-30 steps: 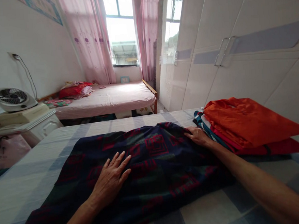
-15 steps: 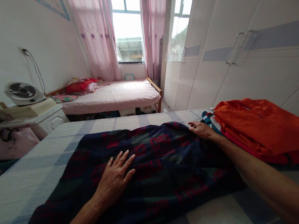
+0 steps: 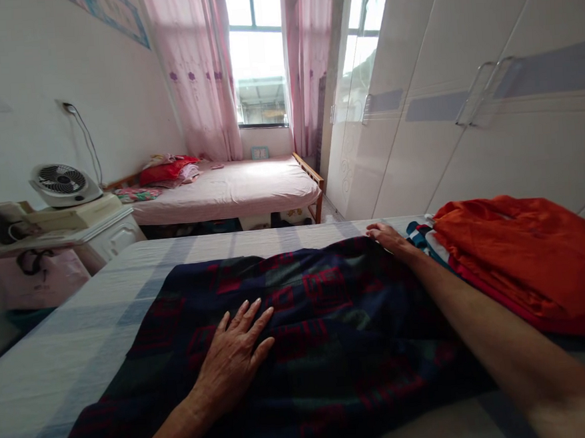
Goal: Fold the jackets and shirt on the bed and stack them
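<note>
A dark navy and green cloth [image 3: 331, 336] with red square patterns lies spread on the bed with slight wrinkles; whether it is a garment I cannot make out. My left hand [image 3: 239, 353] rests flat on its middle with the fingers spread. At the cloth's far right edge, my right hand [image 3: 391, 240] reaches out palm down, fingers stretched toward the left and touching the edge. Just right of that hand sits a stack of folded clothes, with an orange garment [image 3: 525, 249] on top.
The bed's pale blue-striped sheet [image 3: 70, 341] runs under everything. Ahead stands a second bed [image 3: 250, 182] with pink bedding below a curtained window. A white wardrobe [image 3: 469, 160] lines the right. At left, a fan [image 3: 64, 181] sits above a pink bag [image 3: 41, 280].
My right hand has slid slightly up and away, to the cloth's far edge. The left hand keeps its place on the cloth. The view has shifted a little to the left.
</note>
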### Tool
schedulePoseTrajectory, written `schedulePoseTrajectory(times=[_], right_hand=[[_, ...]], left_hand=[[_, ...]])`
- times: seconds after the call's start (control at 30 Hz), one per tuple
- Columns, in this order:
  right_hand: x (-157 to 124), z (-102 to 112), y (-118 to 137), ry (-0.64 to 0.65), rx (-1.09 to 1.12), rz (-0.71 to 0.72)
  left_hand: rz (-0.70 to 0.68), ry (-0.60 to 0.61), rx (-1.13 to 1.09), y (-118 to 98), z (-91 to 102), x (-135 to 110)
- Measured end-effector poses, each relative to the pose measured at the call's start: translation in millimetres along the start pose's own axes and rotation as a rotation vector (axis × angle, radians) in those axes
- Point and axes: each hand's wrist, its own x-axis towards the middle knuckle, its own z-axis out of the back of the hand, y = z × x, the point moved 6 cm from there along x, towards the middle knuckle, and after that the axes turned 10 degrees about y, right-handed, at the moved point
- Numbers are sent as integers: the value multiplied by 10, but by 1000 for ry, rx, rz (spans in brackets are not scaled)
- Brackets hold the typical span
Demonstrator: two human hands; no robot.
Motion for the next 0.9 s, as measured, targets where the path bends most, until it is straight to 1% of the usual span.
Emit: schedulePoseTrajectory(times=[0.07,0.13,0.23,0.3,0.37,0.43,0.57,0.67,0.73,0.77,0.83,0.9], right_hand=[[79,36,147,28,14,58],[162,-8,334,66,0,104],[262,-207,598,150,-49,141],[291,-356,720,209,-82,149],[290,-457,785,269,-118,141],[265,-499,811,352,-157,129],[148,-489,859,559,-232,127],[19,-501,924,667,-289,139],[-58,-495,975,670,-322,158],[-85,-473,1001,642,-337,169],[-107,-373,1045,527,-359,176],[-99,-218,1074,370,-371,158]], left_hand=[[1,-3,-6,2,-2,3],[2,-10,-10,3,1,6],[2,-13,-11,1,7,5],[-1,-10,-10,-4,11,-1],[-2,-10,-11,-9,17,-9],[0,-10,-18,-12,24,-16],[3,0,-46,-20,41,-19],[8,12,-65,-22,48,-15],[15,19,-70,-21,46,-11],[17,21,-69,-21,43,-9],[17,21,-67,-22,39,-8],[16,16,-66,-23,37,-11]])
